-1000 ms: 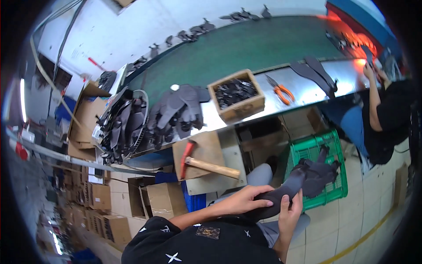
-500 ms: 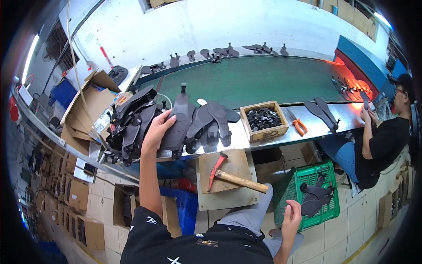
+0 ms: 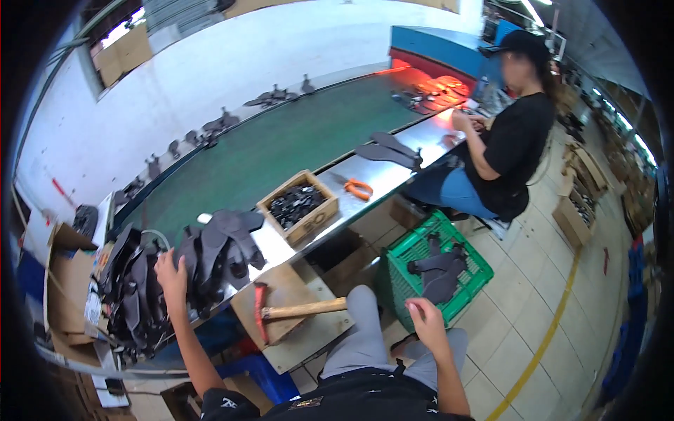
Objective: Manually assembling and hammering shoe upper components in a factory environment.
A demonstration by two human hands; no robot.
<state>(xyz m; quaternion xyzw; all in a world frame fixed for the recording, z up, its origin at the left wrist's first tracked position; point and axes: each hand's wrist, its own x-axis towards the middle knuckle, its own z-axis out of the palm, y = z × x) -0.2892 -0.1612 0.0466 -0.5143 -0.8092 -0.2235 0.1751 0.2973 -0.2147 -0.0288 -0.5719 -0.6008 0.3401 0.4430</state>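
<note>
My left hand (image 3: 170, 275) reaches up to the pile of dark shoe-upper pieces (image 3: 210, 249) on the metal bench edge, fingers resting on a piece; whether it grips one I cannot tell. More dark pieces (image 3: 130, 295) are stacked just left of it. My right hand (image 3: 424, 317) hovers empty over my right knee, fingers loosely apart, beside the green crate (image 3: 404, 281) that holds dark soles (image 3: 439, 270). A hammer with a red head and wooden handle (image 3: 295, 310) lies on a board (image 3: 316, 333) between my hands.
A wooden box of small dark parts (image 3: 298, 207) and orange-handled pliers (image 3: 358, 188) sit on the bench by the green conveyor belt (image 3: 281, 147). A seated person in black (image 3: 509, 147) works at the right end. Cardboard boxes (image 3: 63, 281) stand left.
My left hand has slid left from the upper pieces toward the pile's left side. My right hand rose from beside the crate to above my knee. The view swung right.
</note>
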